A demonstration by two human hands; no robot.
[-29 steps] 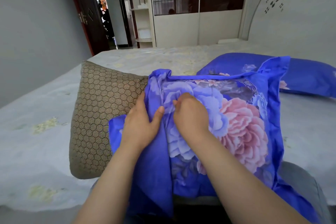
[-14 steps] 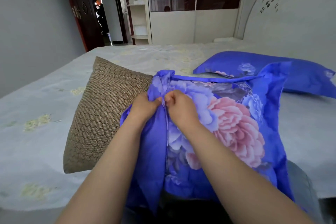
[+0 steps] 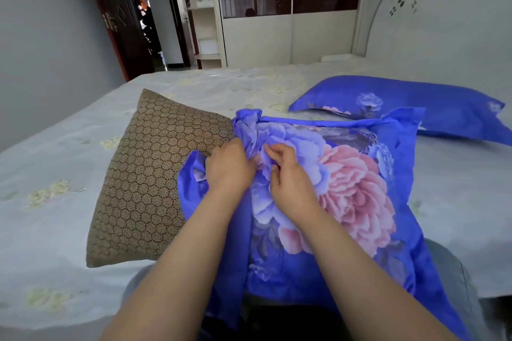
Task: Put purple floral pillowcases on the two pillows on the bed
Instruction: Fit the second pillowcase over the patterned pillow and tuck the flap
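Both hands meet at the bunched mouth of the pillowcase [image 3: 346, 188]. The left hand [image 3: 230, 169] has its fingers curled into the gathered cloth, and the right hand [image 3: 288, 177] pinches a fold of the same cloth just beside it, thumb against fingertips; the two hands nearly touch.

Left of the grip the brown pillow [image 3: 155, 174] sticks out bare on the bed [image 3: 55, 230]. The case covers only its near-right end, from the grip rightward and back toward the person, where the big pink flower lies flat and slack. So this pillow looks less than half sleeved. How far its corner reaches inside the case is hidden.

Beyond the grip and to the right, well apart, lies a second pillow [image 3: 415, 108] already in purple floral cloth. It looks finished, though its far end runs out of view.

By my reading one pillow is done. What is left is to work the gathered mouth leftward over the bare brown length, seat the corners and smooth the case
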